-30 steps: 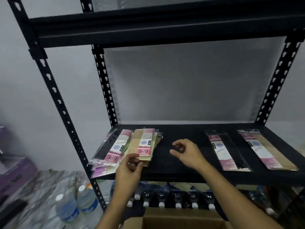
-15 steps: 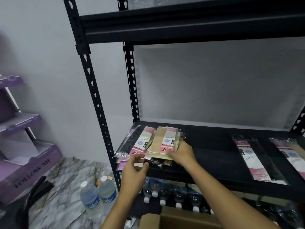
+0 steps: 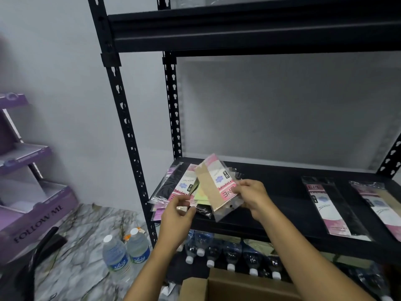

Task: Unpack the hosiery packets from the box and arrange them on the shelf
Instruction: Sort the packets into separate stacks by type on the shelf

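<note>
**We lift one packet clear of the pile**

Half a second ago our right hand (image 3: 251,196) lay on the pile (image 3: 181,187) at the left end of the shelf (image 3: 271,192). Now its fingers (image 3: 247,185) pinch the beige packet (image 3: 213,187) by its near end, holding it tilted above that pile. Our left hand (image 3: 178,212) curls at the pile's front edge; we cannot tell whether it grips anything. We judge the packet is bound for the shelf's bare middle.
</note>
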Motion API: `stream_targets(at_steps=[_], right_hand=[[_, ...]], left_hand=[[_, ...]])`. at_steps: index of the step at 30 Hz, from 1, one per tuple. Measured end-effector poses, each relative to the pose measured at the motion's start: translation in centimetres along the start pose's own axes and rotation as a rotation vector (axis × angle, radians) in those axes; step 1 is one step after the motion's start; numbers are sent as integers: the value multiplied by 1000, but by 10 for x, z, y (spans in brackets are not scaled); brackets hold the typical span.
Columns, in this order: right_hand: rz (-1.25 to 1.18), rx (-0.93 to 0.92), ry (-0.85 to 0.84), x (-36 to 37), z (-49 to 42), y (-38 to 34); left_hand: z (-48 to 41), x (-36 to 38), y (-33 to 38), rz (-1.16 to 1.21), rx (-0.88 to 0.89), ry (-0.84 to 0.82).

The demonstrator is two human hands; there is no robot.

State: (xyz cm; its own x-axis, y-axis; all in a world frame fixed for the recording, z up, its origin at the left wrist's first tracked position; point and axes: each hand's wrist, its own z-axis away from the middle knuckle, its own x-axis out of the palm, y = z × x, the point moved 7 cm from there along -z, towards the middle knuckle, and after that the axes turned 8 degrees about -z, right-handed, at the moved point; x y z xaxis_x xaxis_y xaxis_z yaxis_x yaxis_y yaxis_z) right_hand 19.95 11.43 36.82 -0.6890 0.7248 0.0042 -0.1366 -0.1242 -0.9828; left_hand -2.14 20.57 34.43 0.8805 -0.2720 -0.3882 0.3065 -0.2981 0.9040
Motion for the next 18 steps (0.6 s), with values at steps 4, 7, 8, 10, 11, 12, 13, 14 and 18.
stream_targets(at_steps=[4,7,8,10,11,12,13,14,18], right_hand=[[54,-104,-98,-12,15,-32],[187,-199,-181,-22,29,-58],[246,-221,-213,-25,32,-65],[354,-235,-278,-30,40,-76],[393,-233,-312,-33,44,-80],[431,-237,-344,-35,47,-84],[466,-248,-371,-37,51,-87],[496,-263,-393,-39,54,-91],[553,-345,-359,-52,59,-99]], left_hand=[[-4,-4,27,-99,162,30],[-6,-11,59,-317,372,45],[-7,-12,69,-400,438,47],[-9,-12,84,-553,518,-1],[-11,-9,88,-609,523,-58],[-12,-6,89,-641,511,-129],[-12,-2,88,-645,488,-205],[-11,1,87,-613,463,-276],[5,16,84,-397,394,-408]])
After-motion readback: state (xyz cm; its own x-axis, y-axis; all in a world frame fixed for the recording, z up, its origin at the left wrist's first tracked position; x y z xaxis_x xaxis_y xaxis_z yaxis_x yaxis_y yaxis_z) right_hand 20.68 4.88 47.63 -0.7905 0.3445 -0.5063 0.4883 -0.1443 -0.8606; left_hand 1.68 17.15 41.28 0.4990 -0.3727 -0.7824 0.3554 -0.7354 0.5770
